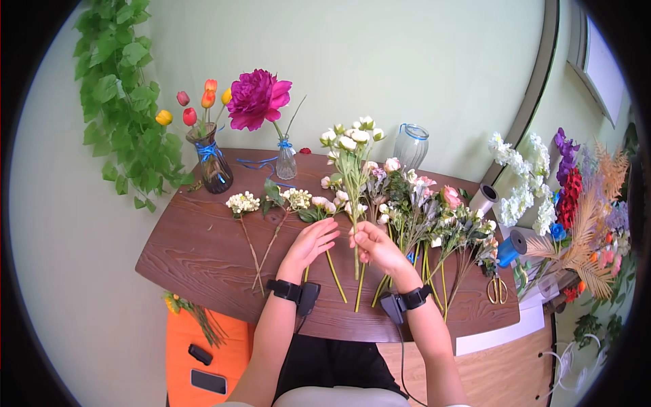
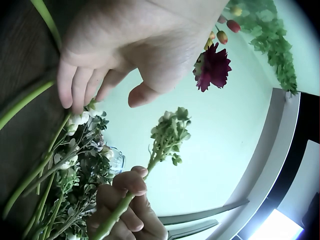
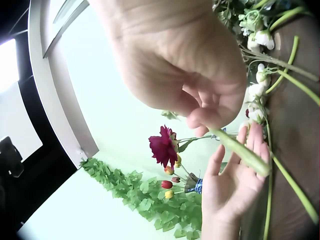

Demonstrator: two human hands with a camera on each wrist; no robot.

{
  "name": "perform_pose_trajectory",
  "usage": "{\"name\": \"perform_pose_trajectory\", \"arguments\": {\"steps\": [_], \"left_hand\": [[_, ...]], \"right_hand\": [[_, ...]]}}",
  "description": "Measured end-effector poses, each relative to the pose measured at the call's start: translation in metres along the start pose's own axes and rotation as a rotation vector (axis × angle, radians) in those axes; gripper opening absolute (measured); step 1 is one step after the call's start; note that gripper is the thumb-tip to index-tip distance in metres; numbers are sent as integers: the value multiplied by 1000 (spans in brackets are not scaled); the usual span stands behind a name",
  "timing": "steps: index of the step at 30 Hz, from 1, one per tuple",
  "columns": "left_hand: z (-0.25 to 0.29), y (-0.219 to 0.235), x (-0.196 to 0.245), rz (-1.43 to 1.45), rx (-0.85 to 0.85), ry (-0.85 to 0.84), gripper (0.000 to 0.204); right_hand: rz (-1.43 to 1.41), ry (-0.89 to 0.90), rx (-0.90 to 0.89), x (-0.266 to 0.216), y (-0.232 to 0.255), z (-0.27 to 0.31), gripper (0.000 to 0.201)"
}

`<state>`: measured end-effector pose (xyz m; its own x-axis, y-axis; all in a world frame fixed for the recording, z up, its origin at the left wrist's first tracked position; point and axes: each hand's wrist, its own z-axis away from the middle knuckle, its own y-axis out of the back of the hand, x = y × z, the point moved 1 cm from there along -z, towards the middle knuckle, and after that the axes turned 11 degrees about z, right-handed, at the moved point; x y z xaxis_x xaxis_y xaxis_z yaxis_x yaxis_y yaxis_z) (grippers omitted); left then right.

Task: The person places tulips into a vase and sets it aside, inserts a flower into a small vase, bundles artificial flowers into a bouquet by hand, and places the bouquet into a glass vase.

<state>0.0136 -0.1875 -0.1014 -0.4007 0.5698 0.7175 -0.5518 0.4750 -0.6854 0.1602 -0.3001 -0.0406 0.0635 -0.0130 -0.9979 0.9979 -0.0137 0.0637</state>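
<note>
My right hand (image 1: 381, 249) pinches the green stem of a white flower spray (image 1: 354, 146) between thumb and fingers. The spray stands upright over the table, its white blooms and buds at the top and its cut stem end (image 3: 250, 159) below the hand. My left hand (image 1: 310, 244) is beside it with fingers extended and palm turned toward the stem, holding nothing. In the left wrist view its fingers (image 2: 82, 85) overlap flowers on the table. Under and beside both hands lie pale pink flowers (image 1: 324, 202) and a row of mixed stems (image 1: 424, 203).
At the back stand a dark vase of tulips (image 1: 215, 166), a small glass vase (image 1: 286, 163) with a magenta peony (image 1: 259, 100), and a clear glass vase (image 1: 411, 146). Two white-clustered stems (image 1: 254, 241) cross at left. Scissors (image 1: 497, 290) and ribbon spools (image 1: 512, 248) lie at right.
</note>
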Motion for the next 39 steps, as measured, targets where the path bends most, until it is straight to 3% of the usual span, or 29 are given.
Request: {"name": "perform_pose_trajectory", "arguments": {"steps": [3,9,11,13,14,21,26,31,35,37,39], "left_hand": [[4,-12,4,6,-86,-64,45],[13,-27,9,69,-487,-178,65],[14,-28,9,94,-498,-200,73],[15,-25,11,212,-548,-167,71],[20,-27,14,157,-491,-149,67],[17,-24,5,165,-527,-137,65],[20,-22,5,214,-700,-130,62],[21,-22,5,169,-741,-115,64],[22,-35,10,135,-666,-213,66],[16,-31,9,144,-480,-160,60],[11,-24,8,199,-454,-140,48]], "right_hand": [[6,31,-58,3,-12,5,12],[120,-12,-156,6,-30,15,11],[119,1,-167,12,-32,17,12],[105,-48,-171,13,-32,19,12],[110,-52,-172,16,-32,19,12],[93,-102,-156,22,-31,19,13],[9,-83,-193,17,-30,20,14],[47,-19,-84,22,-31,19,13],[-2,101,9,20,-29,12,13],[-14,149,36,18,-28,6,14],[-46,220,104,18,-26,-1,15]]}}
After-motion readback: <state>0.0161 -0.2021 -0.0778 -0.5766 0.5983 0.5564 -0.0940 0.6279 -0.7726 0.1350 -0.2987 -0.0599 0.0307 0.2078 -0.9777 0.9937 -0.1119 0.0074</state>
